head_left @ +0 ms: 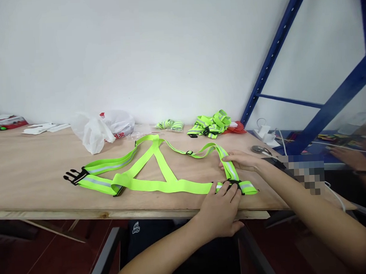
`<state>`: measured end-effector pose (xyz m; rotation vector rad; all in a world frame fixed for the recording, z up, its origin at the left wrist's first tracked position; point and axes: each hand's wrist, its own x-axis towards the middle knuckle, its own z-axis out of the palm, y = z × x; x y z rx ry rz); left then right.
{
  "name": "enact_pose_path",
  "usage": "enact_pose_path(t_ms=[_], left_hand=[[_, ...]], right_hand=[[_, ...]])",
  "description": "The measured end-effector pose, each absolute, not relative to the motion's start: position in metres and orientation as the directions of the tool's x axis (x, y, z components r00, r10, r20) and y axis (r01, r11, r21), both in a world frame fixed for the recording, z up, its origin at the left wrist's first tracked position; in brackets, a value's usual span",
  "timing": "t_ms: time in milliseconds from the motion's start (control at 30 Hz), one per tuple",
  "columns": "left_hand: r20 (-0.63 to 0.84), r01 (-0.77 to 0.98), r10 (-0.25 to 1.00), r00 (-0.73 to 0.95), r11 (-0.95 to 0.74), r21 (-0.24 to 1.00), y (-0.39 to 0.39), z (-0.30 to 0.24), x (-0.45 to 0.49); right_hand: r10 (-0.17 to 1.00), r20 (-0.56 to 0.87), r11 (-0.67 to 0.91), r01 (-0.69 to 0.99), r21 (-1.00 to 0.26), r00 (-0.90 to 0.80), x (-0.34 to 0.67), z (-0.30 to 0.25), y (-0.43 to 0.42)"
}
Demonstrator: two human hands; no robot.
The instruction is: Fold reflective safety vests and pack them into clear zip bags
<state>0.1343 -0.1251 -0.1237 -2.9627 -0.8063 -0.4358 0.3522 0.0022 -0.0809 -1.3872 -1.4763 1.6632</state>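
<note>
A neon-yellow reflective vest harness (161, 186) with silver stripes lies spread over the wooden table. At its left end, a black side-release buckle (75, 176) shows its prongs. My left hand (219, 212) rests on the waist strap near the table edge, its fingers spread over another black buckle (235, 186) and partly hiding it; its thumb points away to the side. My right hand (240, 160) has the shoulder strap (229, 167) between thumb and fingers, just above that buckle. A short strap end (248, 187) sticks out to the right.
Behind lie a pile of similar straps (211, 123), bagged ones (173, 125), and white plastic bags (93, 133). A blue metal frame (273, 56) rises at the right, near white chargers (265, 135) and cables. Another person's hand (349, 156) shows at far right.
</note>
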Motion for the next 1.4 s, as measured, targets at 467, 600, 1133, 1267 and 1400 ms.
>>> enact_pose_path(t_ms=[467, 600, 1133, 1267, 1400], left_hand=[[0.300, 0.516, 0.491, 0.818, -0.857, -0.006, -0.127, -0.128, 0.141], [0.301, 0.513, 0.489, 0.819, -0.858, -0.003, -0.128, -0.129, 0.147], [0.400, 0.613, 0.603, 0.690, -0.781, 0.119, -0.108, -0.015, 0.025], [0.322, 0.860, 0.893, 0.316, -0.412, 0.300, -0.097, -0.019, -0.071], [0.210, 0.936, 0.975, 0.067, -0.134, 0.325, -0.102, -0.057, -0.133]], right_hand=[[0.995, -0.067, -0.068, -0.013, -0.998, -0.075, 0.311, -0.061, 0.091], [0.999, 0.025, 0.033, 0.169, -0.985, -0.047, 0.301, -0.057, 0.110], [0.767, 0.463, 0.584, 0.781, -0.221, -0.443, 0.277, -0.074, 0.003], [0.603, 0.467, 0.754, 0.653, -0.068, -0.647, 0.246, -0.091, -0.102], [0.545, 0.423, 0.788, 0.615, 0.039, -0.724, 0.233, -0.126, -0.136]])
